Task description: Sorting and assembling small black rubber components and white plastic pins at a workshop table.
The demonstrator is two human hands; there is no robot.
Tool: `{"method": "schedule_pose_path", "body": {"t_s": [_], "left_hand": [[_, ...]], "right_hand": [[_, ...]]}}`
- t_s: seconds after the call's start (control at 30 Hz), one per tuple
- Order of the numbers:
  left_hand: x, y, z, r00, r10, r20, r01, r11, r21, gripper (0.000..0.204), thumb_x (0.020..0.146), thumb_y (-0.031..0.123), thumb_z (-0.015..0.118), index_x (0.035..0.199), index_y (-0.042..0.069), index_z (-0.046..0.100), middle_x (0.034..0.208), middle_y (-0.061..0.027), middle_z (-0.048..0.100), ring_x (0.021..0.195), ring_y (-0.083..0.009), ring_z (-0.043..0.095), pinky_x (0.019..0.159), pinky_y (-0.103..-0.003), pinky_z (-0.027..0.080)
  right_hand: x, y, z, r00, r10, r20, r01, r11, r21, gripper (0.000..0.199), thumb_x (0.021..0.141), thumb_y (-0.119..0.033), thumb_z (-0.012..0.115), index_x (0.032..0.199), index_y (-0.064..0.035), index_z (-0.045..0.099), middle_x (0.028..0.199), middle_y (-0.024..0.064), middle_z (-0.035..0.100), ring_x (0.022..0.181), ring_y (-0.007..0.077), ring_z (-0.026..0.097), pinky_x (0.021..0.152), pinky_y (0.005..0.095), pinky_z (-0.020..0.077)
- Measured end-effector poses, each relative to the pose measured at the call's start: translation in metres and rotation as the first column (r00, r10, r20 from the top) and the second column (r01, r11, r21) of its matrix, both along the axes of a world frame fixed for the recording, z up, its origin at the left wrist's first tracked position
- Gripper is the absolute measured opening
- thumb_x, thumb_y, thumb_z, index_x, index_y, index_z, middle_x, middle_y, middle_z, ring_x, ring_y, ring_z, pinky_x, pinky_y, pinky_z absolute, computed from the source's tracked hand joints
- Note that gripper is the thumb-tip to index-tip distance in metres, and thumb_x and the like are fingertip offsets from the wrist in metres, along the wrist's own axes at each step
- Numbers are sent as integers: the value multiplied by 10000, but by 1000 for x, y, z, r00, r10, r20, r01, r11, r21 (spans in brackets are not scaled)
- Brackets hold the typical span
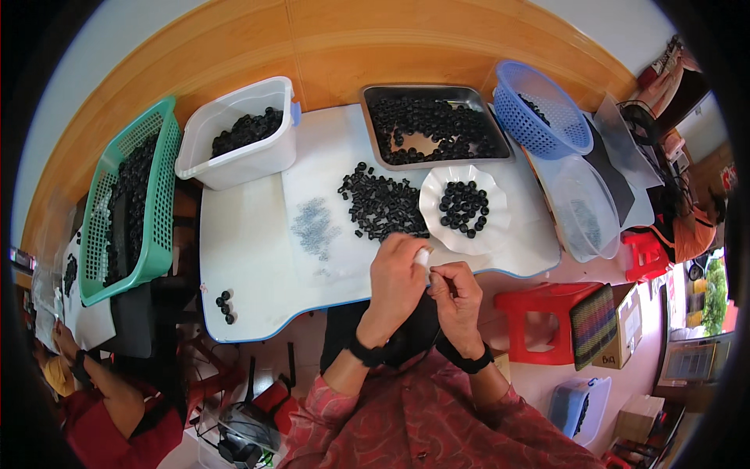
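Close together at the table's front edge, my left hand and my right hand have their fingers pinched. Something white shows at the left hand's fingertips; I cannot tell whether it is a finger covering or a held piece. What the right fingers pinch is too small to make out. Just beyond them lies a pile of small black cylindrical parts. Beside it, a white wavy-rimmed plate holds rounder black parts. Left of the pile is a scatter of tiny silvery pieces.
Along the back stand a white tub, a metal tray and a blue basket, all with black parts. A green basket is at left, a clear bowl and red stool at right. Another person's arm is lower left.
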State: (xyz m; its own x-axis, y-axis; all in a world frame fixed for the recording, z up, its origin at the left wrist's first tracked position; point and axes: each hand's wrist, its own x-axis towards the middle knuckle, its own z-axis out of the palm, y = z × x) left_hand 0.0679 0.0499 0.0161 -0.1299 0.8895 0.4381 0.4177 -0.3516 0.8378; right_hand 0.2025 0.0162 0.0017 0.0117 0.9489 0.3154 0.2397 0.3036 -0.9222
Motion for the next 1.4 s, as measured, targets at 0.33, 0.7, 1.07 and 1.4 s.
{"method": "schedule_pose_path", "body": {"t_s": [0.33,0.7,1.07,1.4], "left_hand": [[40,74,-5,755,0,-656,7,1000,8,98,753,99,664,820,68,729,905,-80,610,880,-279,554,740,-407,427],[49,85,-9,715,-48,-697,64,998,-3,91,749,109,669,795,56,727,898,-106,604,911,-274,567,765,-412,390],[14,51,1,941,-272,203,301,944,-132,257,845,-56,674,1098,-11,679,976,-124,671,926,-234,698,779,-375,565],[-29,-16,-16,303,-113,946,532,844,-69,265,901,-72,667,1164,-34,657,1144,-157,684,998,-233,713,918,-357,604]], "right_hand": [[17,2,-1,987,-62,149,63,998,2,64,920,24,662,974,8,630,904,111,621,666,175,636,602,296,501],[17,8,-3,979,-66,192,55,997,60,80,910,36,674,974,6,636,904,120,629,653,187,643,587,299,506],[18,8,-4,988,-65,138,57,997,60,92,915,39,676,996,10,644,909,106,623,659,158,641,593,271,507],[2,11,2,998,50,-26,-51,998,-24,67,938,17,669,1000,20,643,915,78,611,694,115,625,616,235,497]]}}
